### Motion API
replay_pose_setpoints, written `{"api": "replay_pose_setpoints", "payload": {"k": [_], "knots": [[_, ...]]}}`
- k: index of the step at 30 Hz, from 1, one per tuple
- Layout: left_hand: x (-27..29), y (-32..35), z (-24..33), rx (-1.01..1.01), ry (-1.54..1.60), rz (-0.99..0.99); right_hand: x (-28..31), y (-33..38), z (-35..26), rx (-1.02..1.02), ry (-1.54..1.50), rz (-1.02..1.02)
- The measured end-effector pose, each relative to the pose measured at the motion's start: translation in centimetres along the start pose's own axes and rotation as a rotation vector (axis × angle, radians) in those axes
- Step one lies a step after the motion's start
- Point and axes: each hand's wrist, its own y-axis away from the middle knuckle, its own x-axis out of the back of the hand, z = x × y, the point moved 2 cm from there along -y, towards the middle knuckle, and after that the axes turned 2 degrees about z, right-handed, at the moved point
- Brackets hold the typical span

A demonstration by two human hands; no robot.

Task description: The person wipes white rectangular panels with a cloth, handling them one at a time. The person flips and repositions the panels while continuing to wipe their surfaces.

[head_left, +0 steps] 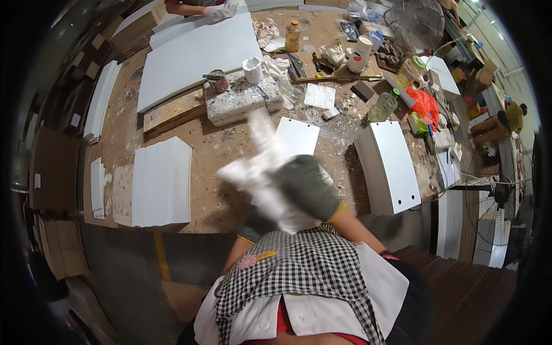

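A white cloth (263, 172), smeared by motion, flaps above the near edge of the workbench. My right hand (305, 187), in a dark grey-green glove, is blurred and closed on that cloth. Behind the cloth's lower end, close to my apron, is my left hand (259, 225) in a similar glove; its fingers are hidden. Beneath and beyond the cloth lies a white panel (297, 137) with small holes near its far edge.
Stacked white boards (163, 183) stand left; a stack of drilled white panels (391, 167) stands right. Farther back are a stained white block (238, 100) bearing a white cup (252, 70), a green bottle (383, 106) and a large white board (198, 57). Another person's gloved hands (221, 10) rest there.
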Motion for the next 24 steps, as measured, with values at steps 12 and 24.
{"api": "replay_pose_setpoints", "payload": {"k": [12, 24], "knots": [[-2.1, 2.2, 5.4, -0.243, -0.827, -0.091, -7.3, -9.9, 26.3, -0.456, -0.735, 0.261], [-4.2, -3.1, 7.9, -0.208, 0.871, -0.62, -1.0, -0.1, -0.2, 0.409, -0.727, 0.646]]}}
